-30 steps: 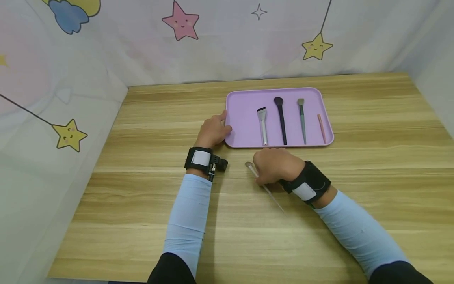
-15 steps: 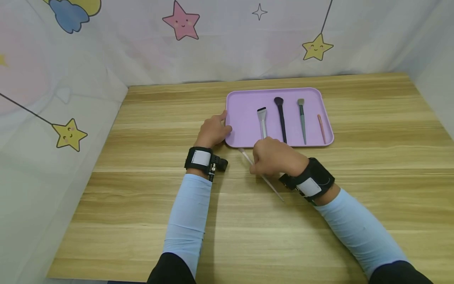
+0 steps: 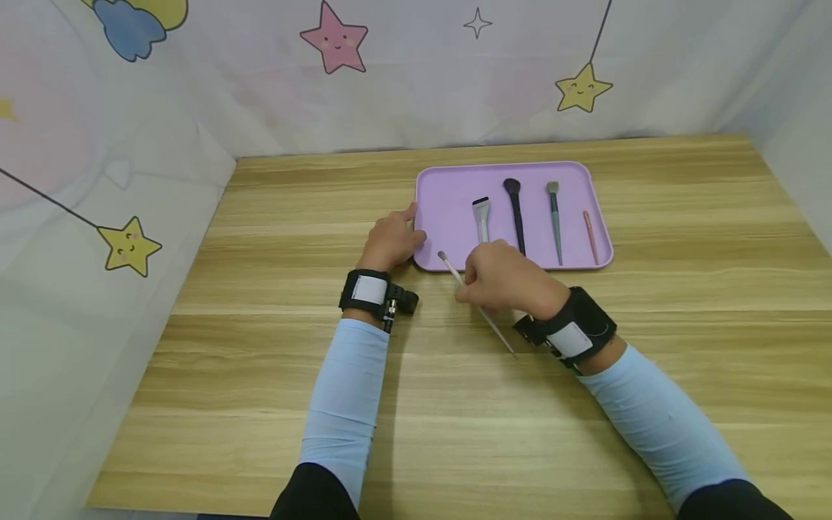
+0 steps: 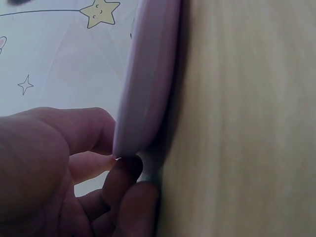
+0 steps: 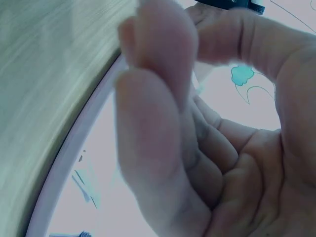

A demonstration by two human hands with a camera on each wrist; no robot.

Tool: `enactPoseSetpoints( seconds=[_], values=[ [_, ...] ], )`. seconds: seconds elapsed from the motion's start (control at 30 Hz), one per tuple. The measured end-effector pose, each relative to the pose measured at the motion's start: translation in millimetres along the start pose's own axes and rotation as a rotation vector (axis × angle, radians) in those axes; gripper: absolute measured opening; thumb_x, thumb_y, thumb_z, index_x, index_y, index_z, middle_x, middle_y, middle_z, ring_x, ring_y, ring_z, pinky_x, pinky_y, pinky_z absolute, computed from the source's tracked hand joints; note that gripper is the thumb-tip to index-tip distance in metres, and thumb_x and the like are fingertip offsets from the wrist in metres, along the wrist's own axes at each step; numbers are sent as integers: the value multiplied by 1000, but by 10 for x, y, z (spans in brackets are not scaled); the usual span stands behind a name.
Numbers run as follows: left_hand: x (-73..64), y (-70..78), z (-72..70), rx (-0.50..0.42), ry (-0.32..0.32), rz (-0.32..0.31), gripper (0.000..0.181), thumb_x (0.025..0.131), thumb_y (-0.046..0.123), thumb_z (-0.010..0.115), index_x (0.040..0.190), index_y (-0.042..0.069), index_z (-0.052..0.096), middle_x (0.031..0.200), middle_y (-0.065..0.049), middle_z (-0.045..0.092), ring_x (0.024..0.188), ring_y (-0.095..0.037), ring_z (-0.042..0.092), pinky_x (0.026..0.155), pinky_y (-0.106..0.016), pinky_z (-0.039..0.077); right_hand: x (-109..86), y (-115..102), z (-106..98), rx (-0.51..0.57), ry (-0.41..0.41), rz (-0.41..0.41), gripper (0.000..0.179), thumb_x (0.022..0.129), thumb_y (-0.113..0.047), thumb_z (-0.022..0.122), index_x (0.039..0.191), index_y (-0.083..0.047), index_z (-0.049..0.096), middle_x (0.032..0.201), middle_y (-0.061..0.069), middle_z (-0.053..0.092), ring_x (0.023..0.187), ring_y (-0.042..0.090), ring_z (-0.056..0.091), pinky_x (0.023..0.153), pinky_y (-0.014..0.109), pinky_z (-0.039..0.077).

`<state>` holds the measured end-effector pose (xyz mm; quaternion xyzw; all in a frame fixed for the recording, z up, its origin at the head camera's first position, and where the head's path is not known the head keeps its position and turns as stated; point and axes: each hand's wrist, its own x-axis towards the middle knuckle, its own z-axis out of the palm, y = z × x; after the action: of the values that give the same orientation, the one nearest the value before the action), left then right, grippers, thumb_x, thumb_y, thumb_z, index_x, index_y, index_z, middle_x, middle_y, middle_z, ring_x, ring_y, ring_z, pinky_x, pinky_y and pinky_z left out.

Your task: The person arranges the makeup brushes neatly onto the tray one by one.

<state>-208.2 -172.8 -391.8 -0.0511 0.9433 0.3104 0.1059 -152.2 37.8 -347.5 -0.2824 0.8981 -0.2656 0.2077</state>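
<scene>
My right hand pinches a slim makeup brush by its white handle. The brush slants, its small brownish head over the front rim of the lilac tray and its tail end above the table. Thumb and fingertips meet in the right wrist view, where the brush itself is hidden. My left hand grips the tray's left edge; the left wrist view shows fingers curled around the rim. On the tray lie a flat silver-handled brush, a black brush, a green-handled brush and a short pink stick.
The tray stands on a wood-grain table near its back edge. A white curtain with a pink star and yellow stars rises behind and at the left. My right hand covers the lower ends of the silver and black brushes.
My right hand has moved forward with the slim brush, whose head has passed from the table to above the tray's front rim. The left hand and tray have stayed put.
</scene>
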Motion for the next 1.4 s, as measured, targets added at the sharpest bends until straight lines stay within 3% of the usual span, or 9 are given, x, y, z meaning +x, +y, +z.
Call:
enactPoseSetpoints(
  seconds=[0.23,0.67,1.03,1.4],
  values=[
    [-16,13,-6,-4,2,-7,66,97,25,58,158,17,34,156,-11,42,71,-25,45,60,-31,37,17,15,-26,41,91,6,24,85,-17,69,62,-10,67,50,-2,60,48,15,63,50,30,45],
    [-18,7,-8,6,8,-4,65,97,25,58,158,18,35,156,-12,41,67,-22,43,59,-31,37,29,11,-59,33,166,10,15,88,-16,66,79,-6,73,50,-5,61,48,14,62,58,33,50],
    [-16,28,-6,0,5,4,65,98,25,58,158,16,35,156,-12,41,69,-24,45,60,-31,37,41,35,-85,62,205,16,19,94,-16,62,89,-1,74,52,-3,63,46,12,63,51,31,50],
    [-20,16,-12,-3,6,-4,64,98,25,58,158,16,35,156,-12,40,71,-25,47,60,-31,37,102,45,-79,47,246,18,20,94,-15,62,89,-1,75,51,-2,62,45,13,61,48,30,46]
  ],
)
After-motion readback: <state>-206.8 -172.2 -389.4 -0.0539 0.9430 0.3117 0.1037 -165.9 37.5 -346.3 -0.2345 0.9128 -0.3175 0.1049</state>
